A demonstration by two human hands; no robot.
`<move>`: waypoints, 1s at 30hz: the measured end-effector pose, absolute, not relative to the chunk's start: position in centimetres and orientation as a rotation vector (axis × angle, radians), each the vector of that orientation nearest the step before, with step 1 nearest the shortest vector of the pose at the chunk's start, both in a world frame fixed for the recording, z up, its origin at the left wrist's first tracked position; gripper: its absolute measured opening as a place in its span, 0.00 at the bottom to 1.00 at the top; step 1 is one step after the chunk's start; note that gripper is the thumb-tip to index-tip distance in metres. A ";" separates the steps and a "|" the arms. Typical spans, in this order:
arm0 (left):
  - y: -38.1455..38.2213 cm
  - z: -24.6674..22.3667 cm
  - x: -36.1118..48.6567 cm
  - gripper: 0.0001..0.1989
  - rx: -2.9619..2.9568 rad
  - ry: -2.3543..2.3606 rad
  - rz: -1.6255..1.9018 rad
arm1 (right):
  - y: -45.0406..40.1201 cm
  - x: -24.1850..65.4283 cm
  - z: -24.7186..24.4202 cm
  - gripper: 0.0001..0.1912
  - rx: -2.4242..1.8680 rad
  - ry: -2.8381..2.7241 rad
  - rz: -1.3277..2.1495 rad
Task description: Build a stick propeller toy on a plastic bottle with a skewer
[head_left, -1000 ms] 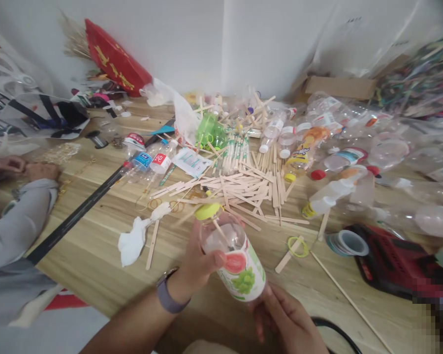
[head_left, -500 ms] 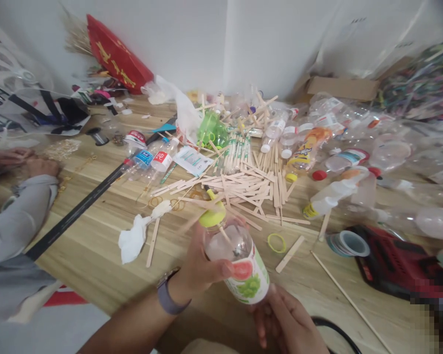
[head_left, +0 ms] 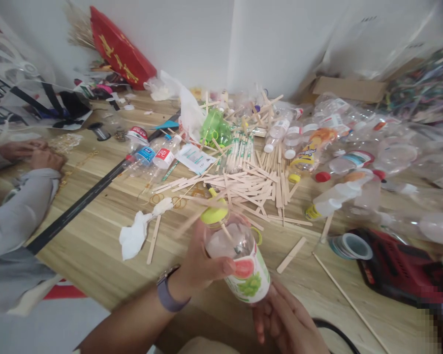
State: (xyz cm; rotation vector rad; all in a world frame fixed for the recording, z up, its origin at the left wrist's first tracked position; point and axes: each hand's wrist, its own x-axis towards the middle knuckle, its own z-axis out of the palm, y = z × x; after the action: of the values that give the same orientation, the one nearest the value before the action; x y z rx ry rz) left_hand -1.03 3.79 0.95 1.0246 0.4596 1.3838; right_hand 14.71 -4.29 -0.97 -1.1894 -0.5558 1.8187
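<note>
A clear bottle [head_left: 249, 280] with a fruit label and a yellow cap [head_left: 214, 214] is tilted in front of me. My left hand [head_left: 203, 260] is wrapped round its upper part, thumb in front and other fingers partly hidden behind. At its base is my right hand [head_left: 286, 319], with bent fingers against the bottom edge. A thin stick shows inside the bottle, and blurred wooden strips stand out around the cap. Just right of the bottle, partly hidden by it, is a yellow ring [head_left: 257, 235].
Wooden sticks [head_left: 254, 184] lie piled beyond the bottle. Plastic bottles [head_left: 354, 160] crowd the right, near a red and black tool [head_left: 395, 265]. White tissue [head_left: 135, 236] lies left. Another person's hands [head_left: 44, 156] are at the far left, beyond a black strip [head_left: 81, 204].
The yellow ring has shifted left across the table to the bottle's side and is now partly behind it. The view has shifted slightly. Both my hands keep nearly the same place on the bottle.
</note>
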 end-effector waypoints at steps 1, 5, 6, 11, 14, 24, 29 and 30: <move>3.8 0.9 -1.0 0.28 1.016 0.458 1.388 | -4.2 14.7 -0.9 0.18 -1.188 -0.558 1.793; 3.8 0.7 -1.0 0.28 1.031 0.480 1.361 | -4.3 14.9 -1.3 0.19 -1.215 -0.609 1.814; 3.8 0.8 -1.0 0.29 1.046 0.491 1.363 | -4.4 15.0 -1.5 0.21 -1.219 -0.605 1.844; 4.0 1.0 -1.1 0.31 1.093 0.584 1.389 | -4.4 15.2 -1.7 0.24 -1.213 -0.611 1.866; 4.0 0.9 -1.2 0.30 1.085 0.589 1.361 | -4.2 15.2 -1.5 0.20 -1.192 -0.651 1.825; 4.0 1.1 -1.1 0.29 1.068 0.612 1.399 | -4.3 14.9 -1.1 0.21 -1.177 -0.574 1.795; 4.0 1.3 -1.2 0.29 1.081 0.619 1.371 | -4.3 15.3 -2.2 0.24 -1.180 -0.652 1.919; 4.0 1.3 -1.2 0.29 1.076 0.613 1.365 | -4.3 15.3 -2.3 0.26 -1.184 -0.641 1.935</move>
State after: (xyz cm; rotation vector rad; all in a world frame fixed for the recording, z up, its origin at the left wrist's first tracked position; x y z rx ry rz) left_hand -1.17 4.00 1.26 1.0764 0.6130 1.3649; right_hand 15.27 -4.31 -2.29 -1.1842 -0.6414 1.9347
